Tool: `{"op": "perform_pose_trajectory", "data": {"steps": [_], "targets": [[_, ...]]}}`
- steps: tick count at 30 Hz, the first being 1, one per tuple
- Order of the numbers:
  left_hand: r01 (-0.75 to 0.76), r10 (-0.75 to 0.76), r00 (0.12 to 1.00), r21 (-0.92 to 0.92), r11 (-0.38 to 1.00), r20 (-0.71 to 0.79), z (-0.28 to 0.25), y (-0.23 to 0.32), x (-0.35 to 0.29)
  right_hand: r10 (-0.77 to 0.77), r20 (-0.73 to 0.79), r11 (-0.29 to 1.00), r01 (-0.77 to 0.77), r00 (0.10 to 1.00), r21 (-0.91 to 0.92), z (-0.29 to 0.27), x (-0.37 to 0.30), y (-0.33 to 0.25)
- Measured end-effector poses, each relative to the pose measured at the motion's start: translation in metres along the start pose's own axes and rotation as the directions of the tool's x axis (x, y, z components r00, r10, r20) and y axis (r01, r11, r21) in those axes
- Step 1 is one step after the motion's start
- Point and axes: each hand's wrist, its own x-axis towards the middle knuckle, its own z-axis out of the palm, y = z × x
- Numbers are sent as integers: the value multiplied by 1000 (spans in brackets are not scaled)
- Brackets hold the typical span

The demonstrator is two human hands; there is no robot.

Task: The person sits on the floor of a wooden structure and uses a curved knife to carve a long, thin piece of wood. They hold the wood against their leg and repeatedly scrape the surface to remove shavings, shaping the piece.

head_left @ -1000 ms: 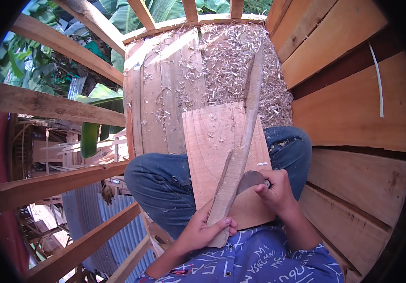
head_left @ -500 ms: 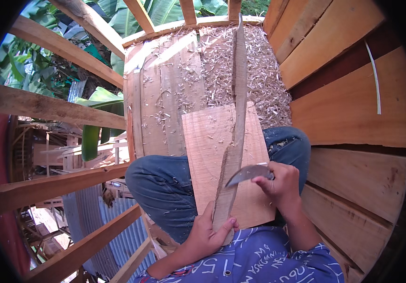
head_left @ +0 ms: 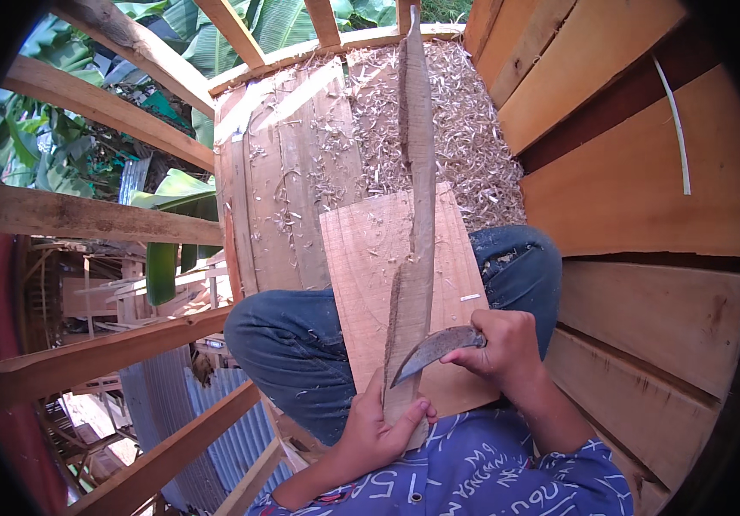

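Observation:
A long, irregular strip of wood [head_left: 421, 198] runs lengthwise away from me, its near end at my shirt. My left hand [head_left: 384, 426] is closed round that near end, thumb on top. In my right hand [head_left: 507, 346] is a curved knife [head_left: 426, 353], gripped by its handle, which my fingers hide. Its blade points left and lies across the strip just beyond my left thumb; whether the edge touches the wood I cannot tell. Beneath the strip, a flat wooden board [head_left: 361, 267] rests on my crossed legs.
Curled shavings [head_left: 464, 129] cover the far right of the plank floor [head_left: 292, 198]. Plank walls [head_left: 636, 172] stand close on my right. Open wooden rails [head_left: 103, 211] line the left side, with corrugated metal [head_left: 159, 404] and large leaves beyond. A thin pale sliver [head_left: 469, 297] lies on the board.
My right hand and the knife have come nearer to me, down the strip toward my left hand. The whole view has shifted slightly. My left hand keeps its hold.

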Motion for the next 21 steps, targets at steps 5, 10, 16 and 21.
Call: {"op": "perform_pose_trajectory", "data": {"steps": [5, 10, 16, 21], "targets": [[72, -76, 994, 50, 996, 75, 4, -6, -10, 255, -208, 965, -237, 944, 110, 9, 27, 45], [198, -153, 963, -196, 960, 224, 8, -10, -8, 387, -225, 886, -294, 894, 358, -26, 40, 60], [252, -75, 910, -399, 882, 409, -33, -14, 32, 125, 260, 596, -282, 958, 752, -8, 29, 14], [225, -71, 810, -197, 954, 582, -57, -18, 50, 104, 205, 341, -229, 973, 912, 1, 46, -18]]}}
